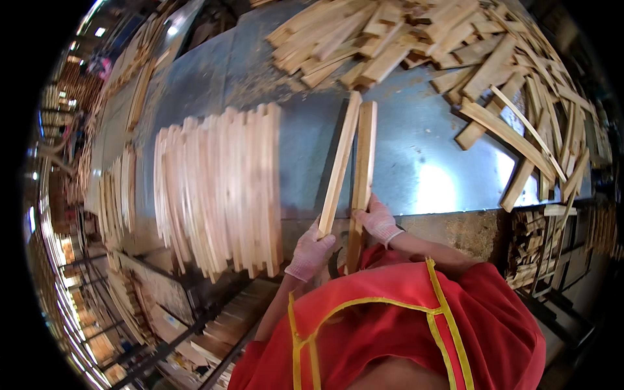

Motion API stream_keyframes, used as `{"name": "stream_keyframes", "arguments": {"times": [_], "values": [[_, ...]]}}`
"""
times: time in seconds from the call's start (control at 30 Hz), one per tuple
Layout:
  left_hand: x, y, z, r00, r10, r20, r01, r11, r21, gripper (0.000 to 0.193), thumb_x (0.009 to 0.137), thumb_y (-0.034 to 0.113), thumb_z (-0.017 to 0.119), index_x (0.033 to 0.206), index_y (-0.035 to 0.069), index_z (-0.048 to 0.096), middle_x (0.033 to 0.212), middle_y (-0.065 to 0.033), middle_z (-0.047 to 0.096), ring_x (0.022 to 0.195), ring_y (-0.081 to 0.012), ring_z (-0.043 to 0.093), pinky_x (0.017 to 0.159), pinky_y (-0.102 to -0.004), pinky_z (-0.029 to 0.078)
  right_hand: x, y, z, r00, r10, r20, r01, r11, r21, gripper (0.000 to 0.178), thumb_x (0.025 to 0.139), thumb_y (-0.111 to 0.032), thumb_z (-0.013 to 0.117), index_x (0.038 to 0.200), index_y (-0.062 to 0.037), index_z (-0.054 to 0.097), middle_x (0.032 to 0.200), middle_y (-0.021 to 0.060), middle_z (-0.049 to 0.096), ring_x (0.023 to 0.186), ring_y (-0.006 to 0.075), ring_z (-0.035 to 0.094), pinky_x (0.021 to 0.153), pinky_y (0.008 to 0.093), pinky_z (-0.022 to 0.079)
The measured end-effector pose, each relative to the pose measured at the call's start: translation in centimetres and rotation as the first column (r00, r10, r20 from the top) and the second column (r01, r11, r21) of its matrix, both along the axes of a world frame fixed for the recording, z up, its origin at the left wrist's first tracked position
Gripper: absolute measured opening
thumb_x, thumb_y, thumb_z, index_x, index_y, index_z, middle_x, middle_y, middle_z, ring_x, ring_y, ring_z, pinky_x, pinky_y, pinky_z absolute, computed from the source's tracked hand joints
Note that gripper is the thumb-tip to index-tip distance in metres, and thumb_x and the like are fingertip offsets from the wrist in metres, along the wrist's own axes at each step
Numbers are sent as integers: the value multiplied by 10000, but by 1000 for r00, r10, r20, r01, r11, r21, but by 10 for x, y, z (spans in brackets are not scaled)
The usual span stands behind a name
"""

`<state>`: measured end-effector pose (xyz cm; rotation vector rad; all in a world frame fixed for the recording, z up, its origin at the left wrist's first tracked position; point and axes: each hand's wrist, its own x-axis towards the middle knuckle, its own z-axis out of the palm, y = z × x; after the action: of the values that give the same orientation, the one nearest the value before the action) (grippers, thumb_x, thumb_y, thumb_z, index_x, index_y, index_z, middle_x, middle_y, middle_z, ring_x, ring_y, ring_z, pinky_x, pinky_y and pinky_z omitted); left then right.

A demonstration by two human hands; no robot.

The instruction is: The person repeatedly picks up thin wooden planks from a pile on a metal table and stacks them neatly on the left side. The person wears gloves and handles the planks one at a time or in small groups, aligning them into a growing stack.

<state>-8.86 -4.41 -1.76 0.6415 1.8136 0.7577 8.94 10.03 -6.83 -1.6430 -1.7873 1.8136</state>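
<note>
My left hand point(311, 252), in a pale knit glove, is closed round the near end of a light wooden strip point(340, 166). My right hand point(377, 221), gloved the same way, grips a second, browner wooden strip point(364, 156) partway along its length. Both strips point away from me over the metal tabletop point(305, 136), close together at their far ends. To the left of my hands lies a row of similar strips point(218, 188) set side by side, their near ends reaching past the table's edge.
A loose heap of wooden pieces point(383, 39) covers the far side of the table, with more strips point(520, 130) strewn crosswise at the right. Stacked wood point(530, 247) fills a rack below the right edge. Another group of strips point(117, 198) lies at the far left.
</note>
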Motion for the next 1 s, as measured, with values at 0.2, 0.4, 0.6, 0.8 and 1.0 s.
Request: {"name": "stream_keyframes", "arguments": {"times": [0.2,0.4,0.6,0.8,1.0], "values": [[-32,-33,15,524,-81,-848,130,991,-15,740,875,333,738,1528,74,505,1491,-190,550,1329,-367,547,1066,-504,466,-136,-6,39,916,382,122,-392,918,62,798,921,-342,671,1580,-65,318,1254,285,692,1185,455,660,1026,481,514],[-65,-26,5,349,-301,-888,189,950,-248,846,829,343,726,1566,59,425,1578,-149,448,1475,-386,376,1271,-514,226,-145,32,28,831,520,-196,-503,854,134,674,923,-414,673,1439,-11,513,1189,236,723,1123,433,664,983,444,517],[-36,-26,15,290,-228,-929,348,930,-120,783,818,319,730,1513,51,489,1543,-176,472,1420,-415,429,1188,-555,340,46,183,74,939,-106,326,-137,757,639,511,857,-327,680,1260,-23,602,1235,220,691,1171,443,629,994,489,524],[45,41,21,285,-327,-901,684,728,-47,812,737,279,811,1463,58,520,1472,-184,500,1398,-418,442,1147,-569,379,258,317,35,588,-371,719,-487,547,681,591,818,-194,749,1379,-112,584,1198,174,698,1150,333,681,972,456,534],[149,162,32,251,-293,-923,760,650,0,864,729,359,840,1469,59,512,1469,-176,499,1384,-407,455,1153,-567,379,216,231,77,818,206,537,-563,479,673,284,811,-245,736,1069,-135,693,924,114,727,1001,327,720,894,461,544]]}}
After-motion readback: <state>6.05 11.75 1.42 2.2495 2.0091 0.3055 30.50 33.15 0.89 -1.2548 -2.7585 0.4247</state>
